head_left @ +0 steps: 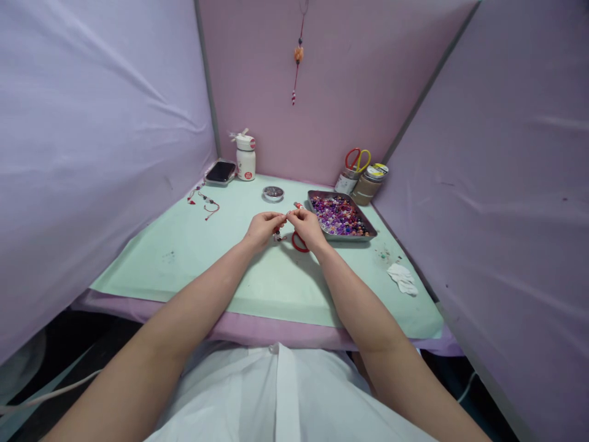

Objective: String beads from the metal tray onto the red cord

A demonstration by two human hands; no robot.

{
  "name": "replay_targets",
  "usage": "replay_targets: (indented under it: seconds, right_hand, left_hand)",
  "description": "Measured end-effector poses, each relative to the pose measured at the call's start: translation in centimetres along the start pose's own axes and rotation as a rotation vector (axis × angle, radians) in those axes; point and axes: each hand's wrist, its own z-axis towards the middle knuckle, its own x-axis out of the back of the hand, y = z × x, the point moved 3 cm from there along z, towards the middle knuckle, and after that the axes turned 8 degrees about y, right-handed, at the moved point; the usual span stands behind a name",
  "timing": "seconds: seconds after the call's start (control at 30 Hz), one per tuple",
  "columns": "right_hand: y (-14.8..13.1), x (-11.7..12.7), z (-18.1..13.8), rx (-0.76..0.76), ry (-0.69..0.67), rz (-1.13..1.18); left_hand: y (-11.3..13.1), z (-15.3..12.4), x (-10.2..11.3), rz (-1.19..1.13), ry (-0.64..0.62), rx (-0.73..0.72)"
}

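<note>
My left hand is closed in a pinch over the middle of the table. A beaded cord with dark and pale beads hangs below its fingertips. Close beside it, my right hand also pinches, its fingertips almost meeting the left ones on the fine end of the cord; the exact grip is too small to see. Under the right hand lies a red loop-shaped handle, partly covered. Just beyond the right fingers is a small red-and-white stick-like item.
A metal tray of purple and orange beads sits right, behind it scissors in a jar and a brown jar. Further left are a small round dish, white bottle, phone and beaded cords. White cloth lies right.
</note>
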Motion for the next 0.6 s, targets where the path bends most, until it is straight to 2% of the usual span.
replay_targets:
  seconds: [0.13,0.23,0.47,0.6]
  right_hand:
    - [0.39,-0.32,-0.04,-0.154,-0.019,0.12]
    - [0.57,-0.39,0.02,-0.201,-0.002,0.167]
    - [0.04,-0.17,-0.13,-0.203,0.012,0.167]
    - [-0.29,-0.15,-0.23,-0.114,-0.011,0.085]
  left_hand:
    - [-0.41,0.3,0.17,-0.057,0.016,0.056]
    - [-0.39,0.4,0.24,-0.11,0.035,0.065]
    - [-0.15,0.28,0.11,-0.078,0.003,0.004]
    - [-0.23,0.25,0.04,-0.012,0.016,-0.036]
